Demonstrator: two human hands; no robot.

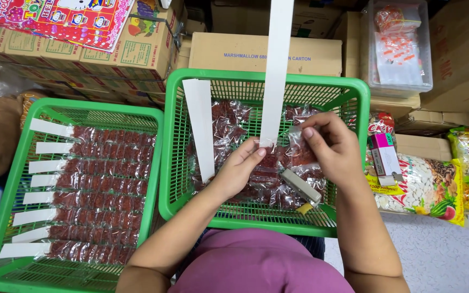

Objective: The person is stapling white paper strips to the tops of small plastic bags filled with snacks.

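Observation:
My left hand [241, 165] pinches the lower end of a long white paper strip [276, 70] that runs up out of view. My right hand [332, 145] holds a small clear packet of red snack [299, 154] against that strip's end, and a grey stapler [301, 186] sticks out below its palm. Both hands hover over a green plastic basket [267, 78] full of loose red snack packets [226, 122]. A second white strip [201, 127] leans inside this basket on the left.
Another green basket [6, 179] on the left holds several white strips with rows of red packets attached. Cardboard boxes [245, 53] stand behind. A clear tub [400, 49], a small staple box [385, 157] and bags of seeds [427, 190] lie to the right.

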